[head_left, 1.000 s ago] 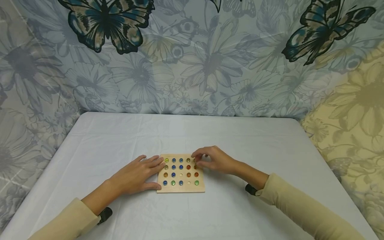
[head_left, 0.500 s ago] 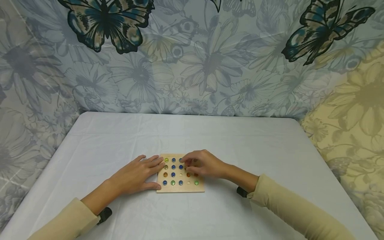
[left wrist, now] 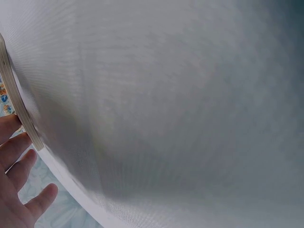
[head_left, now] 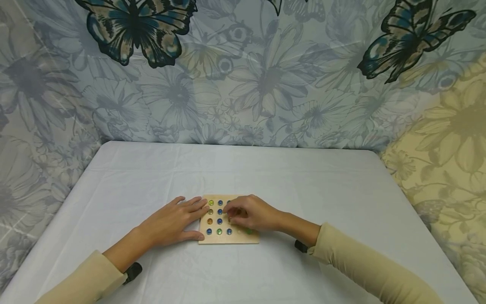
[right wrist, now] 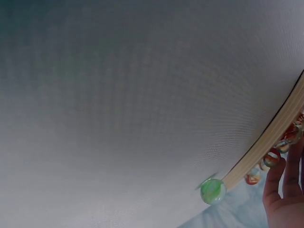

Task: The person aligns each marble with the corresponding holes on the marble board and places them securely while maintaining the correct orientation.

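A square wooden board (head_left: 231, 240) with rows of glass marbles in its hollows lies on the white table. My left hand (head_left: 176, 222) rests spread at its left side, fingers over the edge; the left wrist view shows these fingers (left wrist: 19, 173) by the board's edge (left wrist: 21, 107). My right hand (head_left: 256, 213) is over the board's middle, thumb and index finger pinching a small marble (head_left: 229, 219), mostly hidden. Blue marbles (head_left: 220, 221) and a green marble (head_left: 219, 232) show between the hands. In the right wrist view, another green marble (right wrist: 213, 191) sits at the board's corner.
White cloth covers the table (head_left: 171, 169) around the board. Behind it hangs a floral fabric (head_left: 243, 105) with printed butterflies. Dark bands (head_left: 133, 273) show below both sleeves.
My right hand has moved left and nearer from the board's far right corner to its middle, carrying the pinched marble. The left hand has stayed in place.
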Demonstrator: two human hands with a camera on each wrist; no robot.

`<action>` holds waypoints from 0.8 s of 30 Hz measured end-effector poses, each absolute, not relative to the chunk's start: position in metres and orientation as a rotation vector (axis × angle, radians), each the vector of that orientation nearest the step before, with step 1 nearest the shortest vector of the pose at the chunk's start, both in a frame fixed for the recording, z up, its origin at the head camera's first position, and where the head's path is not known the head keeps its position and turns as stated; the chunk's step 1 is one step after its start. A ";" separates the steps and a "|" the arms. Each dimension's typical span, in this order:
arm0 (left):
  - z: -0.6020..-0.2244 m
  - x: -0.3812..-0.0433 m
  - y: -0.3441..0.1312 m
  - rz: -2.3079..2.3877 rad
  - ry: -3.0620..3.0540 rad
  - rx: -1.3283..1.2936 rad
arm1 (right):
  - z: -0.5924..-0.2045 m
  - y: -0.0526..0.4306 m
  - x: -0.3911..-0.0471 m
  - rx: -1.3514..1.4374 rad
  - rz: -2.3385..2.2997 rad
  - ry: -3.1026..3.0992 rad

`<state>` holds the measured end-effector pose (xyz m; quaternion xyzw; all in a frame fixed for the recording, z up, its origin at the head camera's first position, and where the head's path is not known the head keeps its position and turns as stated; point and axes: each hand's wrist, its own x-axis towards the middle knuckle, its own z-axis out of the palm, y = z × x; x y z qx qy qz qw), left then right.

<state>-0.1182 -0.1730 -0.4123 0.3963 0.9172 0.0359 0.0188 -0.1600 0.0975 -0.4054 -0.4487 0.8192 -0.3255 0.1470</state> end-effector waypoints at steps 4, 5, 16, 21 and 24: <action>-0.412 -0.119 -0.172 0.112 2.847 1.236 | -0.406 0.097 -0.158 -1.312 -0.864 2.405; -0.412 -0.119 -0.172 0.108 2.848 1.237 | -0.406 0.097 -0.158 -1.318 -0.845 2.416; -0.412 -0.119 -0.171 0.108 2.845 1.233 | -0.393 0.112 -0.165 -1.302 -0.872 2.495; -0.412 -0.119 -0.171 0.105 2.849 1.236 | -0.388 0.127 -0.169 -1.264 -0.908 2.520; -0.412 -0.118 -0.172 0.098 2.855 1.237 | -0.387 0.137 -0.171 -1.276 -0.905 2.531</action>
